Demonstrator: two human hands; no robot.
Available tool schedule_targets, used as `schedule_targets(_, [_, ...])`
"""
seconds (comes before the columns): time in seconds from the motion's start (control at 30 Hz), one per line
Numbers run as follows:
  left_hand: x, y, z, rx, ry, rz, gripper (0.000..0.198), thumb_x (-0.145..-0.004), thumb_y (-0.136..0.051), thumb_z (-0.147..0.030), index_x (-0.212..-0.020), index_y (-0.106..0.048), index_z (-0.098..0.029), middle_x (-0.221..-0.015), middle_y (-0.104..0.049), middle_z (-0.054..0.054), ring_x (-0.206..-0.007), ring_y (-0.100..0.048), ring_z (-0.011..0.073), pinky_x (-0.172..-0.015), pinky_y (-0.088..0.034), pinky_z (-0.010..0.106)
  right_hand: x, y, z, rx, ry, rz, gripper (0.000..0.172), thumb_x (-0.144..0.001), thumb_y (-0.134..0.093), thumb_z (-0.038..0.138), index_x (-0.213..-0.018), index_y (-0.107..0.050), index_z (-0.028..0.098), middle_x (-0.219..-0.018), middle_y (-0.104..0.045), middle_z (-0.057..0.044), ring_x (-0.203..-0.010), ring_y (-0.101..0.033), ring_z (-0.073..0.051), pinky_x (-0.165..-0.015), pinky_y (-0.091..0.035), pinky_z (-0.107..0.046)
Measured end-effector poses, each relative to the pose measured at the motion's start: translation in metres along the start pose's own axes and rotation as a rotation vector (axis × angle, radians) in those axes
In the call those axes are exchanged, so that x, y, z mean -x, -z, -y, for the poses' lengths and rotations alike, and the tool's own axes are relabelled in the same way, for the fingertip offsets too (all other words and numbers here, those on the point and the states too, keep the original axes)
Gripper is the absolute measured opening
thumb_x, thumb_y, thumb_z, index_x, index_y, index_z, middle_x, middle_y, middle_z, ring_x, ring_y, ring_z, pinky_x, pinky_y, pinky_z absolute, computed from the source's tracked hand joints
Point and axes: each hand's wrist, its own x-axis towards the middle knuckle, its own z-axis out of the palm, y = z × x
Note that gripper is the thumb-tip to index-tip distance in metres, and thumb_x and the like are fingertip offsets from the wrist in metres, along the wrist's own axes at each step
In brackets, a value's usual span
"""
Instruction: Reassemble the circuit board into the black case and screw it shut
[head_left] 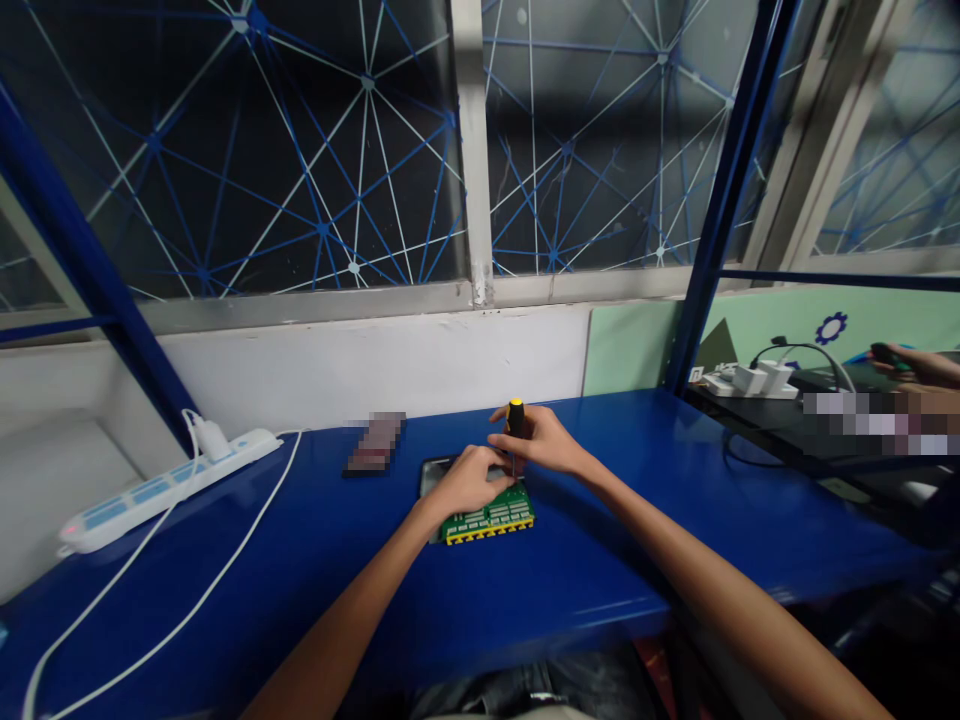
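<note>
A green circuit board (pixel 491 516) with a yellow strip along its front edge lies on the blue table. Partly under it, toward the back left, is a dark-rimmed tray-like part (pixel 433 474). My left hand (pixel 471 482) rests over the board and holds it, thumb and fingers bent close to the screwdriver's tip. In my right hand (pixel 544 437) is a screwdriver (pixel 515 416) with a black and yellow handle. It stands nearly upright, its thin shaft pointing down at the board's back right part. My fingers hide whatever is at the tip.
A dark phone-like slab (pixel 375 444), blurred out, lies at the back left of the blue table (pixel 300 590). A white power strip (pixel 172 490) with a looping cable is farther left. At right, another person's hand (pixel 926 365) holds a dark-handled object above a black table.
</note>
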Motion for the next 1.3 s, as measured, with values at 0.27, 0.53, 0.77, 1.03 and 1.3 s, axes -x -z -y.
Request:
schedule_targets(0.27, [0.000,-0.001,0.001,-0.054,0.035,-0.043,0.017,-0.080,-0.063,-0.017,-0.091,-0.076,-0.020,-0.096,-0.076,0.004,-0.095,-0.069,0.0244,-0.083,-0.050,0.033,0.000,0.000,-0.001,-0.019,-0.016,-0.010,0.038,-0.078,-0.067,0.045,-0.101,-0.062,0.015,-0.066,-0.062,-0.001,-0.055,-0.057,-0.013,-0.052,-0.045,-0.027])
schedule_targets(0.53, [-0.001,-0.003,-0.002,-0.046,0.066,-0.079,0.015,-0.082,-0.065,-0.025,-0.091,-0.076,-0.019,-0.094,-0.076,0.005,-0.091,-0.070,0.0246,-0.080,-0.049,0.031,0.000,0.000,0.001,-0.094,-0.028,-0.018,0.034,-0.080,-0.065,0.043,-0.099,-0.060,0.015,-0.063,-0.062,0.000,-0.051,-0.059,-0.014,-0.048,-0.045,-0.026])
schedule_targets(0.77, [-0.001,-0.001,-0.006,-0.010,0.070,-0.081,0.016,-0.084,-0.063,-0.027,-0.093,-0.075,-0.020,-0.097,-0.076,0.003,-0.093,-0.069,0.0234,-0.082,-0.047,0.029,-0.001,0.002,-0.001,-0.126,-0.011,-0.065,0.033,-0.082,-0.063,0.042,-0.099,-0.060,0.015,-0.058,-0.061,0.001,-0.047,-0.059,-0.014,-0.048,-0.046,-0.027])
schedule_targets(1.03, [-0.001,0.001,-0.007,-0.025,0.058,-0.046,0.010,-0.079,-0.065,-0.017,-0.084,-0.073,-0.019,-0.088,-0.075,0.001,-0.086,-0.068,0.0206,-0.079,-0.047,0.028,-0.003,0.005,0.000,-0.125,0.010,-0.155,0.034,-0.081,-0.065,0.044,-0.097,-0.060,0.015,-0.066,-0.064,-0.002,-0.045,-0.057,-0.012,-0.044,-0.044,-0.026])
schedule_targets(1.3, [-0.013,-0.003,-0.005,-0.053,0.069,-0.093,0.017,-0.080,-0.062,-0.017,-0.090,-0.075,-0.020,-0.092,-0.075,0.002,-0.086,-0.068,0.0193,-0.083,-0.049,0.028,-0.008,0.029,0.002,-0.112,0.023,-0.354,0.035,-0.079,-0.064,0.048,-0.090,-0.059,0.015,-0.062,-0.062,-0.001,-0.042,-0.054,-0.011,-0.044,-0.045,-0.025])
